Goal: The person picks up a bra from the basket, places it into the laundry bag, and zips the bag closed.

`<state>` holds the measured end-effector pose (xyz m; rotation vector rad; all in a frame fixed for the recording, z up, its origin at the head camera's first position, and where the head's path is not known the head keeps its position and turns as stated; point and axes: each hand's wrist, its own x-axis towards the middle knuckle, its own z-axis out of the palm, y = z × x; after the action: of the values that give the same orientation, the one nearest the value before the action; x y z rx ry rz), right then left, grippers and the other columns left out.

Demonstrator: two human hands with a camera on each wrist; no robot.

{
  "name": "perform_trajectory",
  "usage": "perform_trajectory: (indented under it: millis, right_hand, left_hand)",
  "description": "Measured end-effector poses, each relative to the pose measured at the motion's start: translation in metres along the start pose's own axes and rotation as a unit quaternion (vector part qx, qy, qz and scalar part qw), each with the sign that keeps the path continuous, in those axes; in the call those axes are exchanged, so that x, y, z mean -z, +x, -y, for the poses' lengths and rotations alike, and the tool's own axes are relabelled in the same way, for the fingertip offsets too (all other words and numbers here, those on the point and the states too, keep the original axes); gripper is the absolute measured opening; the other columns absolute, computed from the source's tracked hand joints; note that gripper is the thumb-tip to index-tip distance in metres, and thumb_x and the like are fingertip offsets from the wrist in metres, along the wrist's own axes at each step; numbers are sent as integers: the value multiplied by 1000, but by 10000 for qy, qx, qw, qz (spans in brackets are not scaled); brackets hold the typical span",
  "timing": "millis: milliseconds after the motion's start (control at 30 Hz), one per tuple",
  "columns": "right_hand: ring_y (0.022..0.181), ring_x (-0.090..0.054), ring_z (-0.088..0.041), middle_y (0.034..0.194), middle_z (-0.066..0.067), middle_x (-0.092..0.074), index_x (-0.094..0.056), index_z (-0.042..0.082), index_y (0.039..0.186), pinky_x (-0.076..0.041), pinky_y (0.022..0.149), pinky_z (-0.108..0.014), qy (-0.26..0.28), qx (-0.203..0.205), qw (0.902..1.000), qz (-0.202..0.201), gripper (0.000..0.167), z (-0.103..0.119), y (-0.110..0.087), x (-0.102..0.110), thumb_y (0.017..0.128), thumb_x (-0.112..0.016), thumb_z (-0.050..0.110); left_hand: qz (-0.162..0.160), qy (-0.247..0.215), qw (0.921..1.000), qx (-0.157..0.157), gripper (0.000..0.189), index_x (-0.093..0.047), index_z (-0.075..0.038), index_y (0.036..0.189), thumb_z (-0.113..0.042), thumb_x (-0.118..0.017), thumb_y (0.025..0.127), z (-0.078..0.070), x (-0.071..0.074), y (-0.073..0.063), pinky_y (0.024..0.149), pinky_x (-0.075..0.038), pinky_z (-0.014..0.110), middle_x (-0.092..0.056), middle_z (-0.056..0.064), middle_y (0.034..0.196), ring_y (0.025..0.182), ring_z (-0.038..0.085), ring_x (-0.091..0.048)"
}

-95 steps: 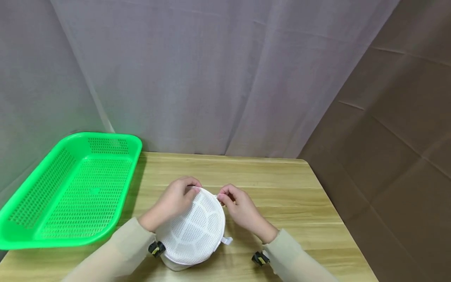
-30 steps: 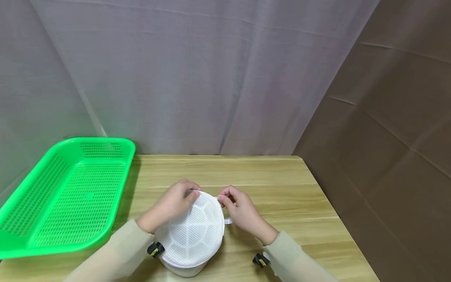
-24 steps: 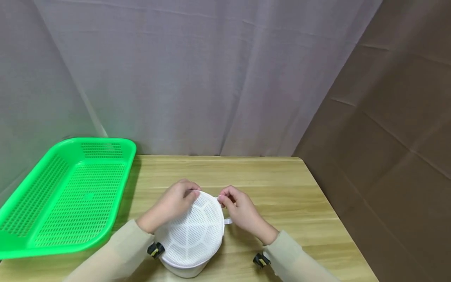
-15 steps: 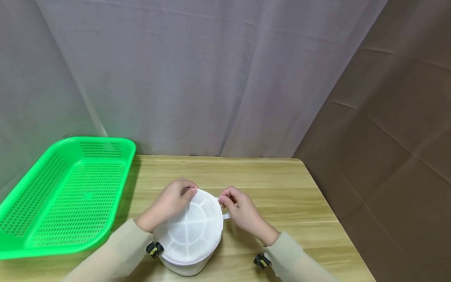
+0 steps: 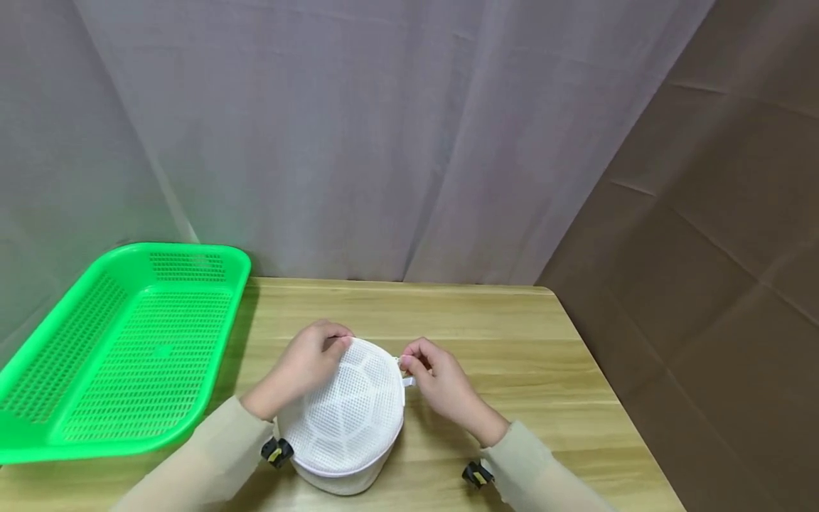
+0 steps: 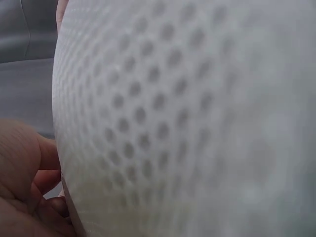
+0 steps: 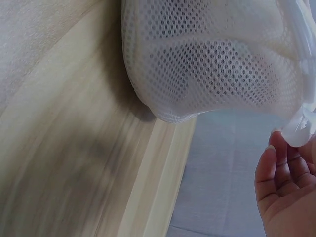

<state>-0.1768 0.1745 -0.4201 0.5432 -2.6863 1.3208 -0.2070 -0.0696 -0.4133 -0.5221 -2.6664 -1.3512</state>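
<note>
A round white mesh laundry bag [image 5: 345, 416] stands on the wooden table, its flat top tilted. At the far left of its rim, my left hand [image 5: 310, 363] pinches the edge between thumb and fingers. My right hand [image 5: 441, 380] pinches a small piece at the rim's right side, seemingly the zipper pull, mostly hidden by the fingertips. A short white fabric tab [image 5: 409, 382] sticks out just below those fingers. In the left wrist view the mesh [image 6: 148, 108] fills most of the frame. The bag's soft side wall [image 7: 207, 64] shows in the right wrist view.
A green perforated plastic basket [image 5: 160, 348] stands at the left of the table [image 5: 486, 320]. Grey cloth [image 5: 320, 142] hangs behind the table, and a brown cloth [image 5: 716, 284] borders its right side. Each wrist wears a small black camera mount [image 5: 476, 475].
The bag has turned counterclockwise, its tab moving up toward my right fingers. My left hand has shifted slightly left along with the rim. My right hand keeps its pinch nearly in place.
</note>
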Motion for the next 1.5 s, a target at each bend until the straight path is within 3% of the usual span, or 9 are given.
perform_trajectory:
  millis: [500, 800, 933, 1167, 1367, 1500]
  right_hand:
    - [74, -57, -9, 82, 11, -62, -61, 18, 90, -48, 65, -28, -21, 93, 10000, 7, 10, 1, -4, 4, 98, -57, 24]
    - [77, -60, -17, 80, 11, -59, -60, 20, 91, -50, 68, -28, -39, 110, 9999, 60, 8, 3, -7, 4, 98, -58, 18]
    - [78, -59, -12, 81, 12, -59, -61, 21, 91, -50, 69, -27, -131, 218, 9997, 73, 8, 5, -10, 4, 98, -58, 19]
    - [79, -57, -7, 85, 13, -60, -61, 21, 90, -51, 68, -26, -223, 287, 9993, 101, 7, 5, -14, 2, 97, -60, 19]
    - [80, -59, -13, 85, 3, -62, -62, 19, 92, -51, 69, -27, 16, -47, 10000, -56, 7, 5, -12, 1, 98, -58, 20]
    - [81, -61, -14, 86, 2, -64, -63, 17, 98, -52, 72, -29, 83, -185, 9994, -272, 10, 0, -11, 3, 99, -56, 24]
  left_hand:
    - [-196, -56, 9998, -90, 11, -72, -5, 98, -10, -63, 93, 3, 6, -4, 89, -47, 43, -65, 7, 98, 97, 25, -61]
    - [-274, -245, 9993, 105, 13, -71, -3, 98, -10, -61, 94, 8, 12, -7, 87, -49, 44, -67, 10, 102, 98, 27, -62]
    - [-252, -236, 9993, 121, 14, -72, -2, 98, -10, -60, 94, 13, 15, -8, 86, -49, 44, -67, 10, 100, 96, 26, -62]
    - [-72, -296, 9980, 553, 15, -72, -4, 97, -14, -60, 95, 21, 18, -12, 87, -48, 45, -66, 10, 103, 97, 26, -60]
    - [-29, -512, 9960, 735, 20, -69, -3, 104, -18, -58, 97, 19, 19, -10, 89, -47, 45, -67, 11, 104, 100, 27, -59]
    - [67, -873, 9896, 1139, 24, -67, -1, 109, -18, -54, 99, 18, 21, -7, 89, -46, 42, -66, 12, 106, 99, 26, -58]
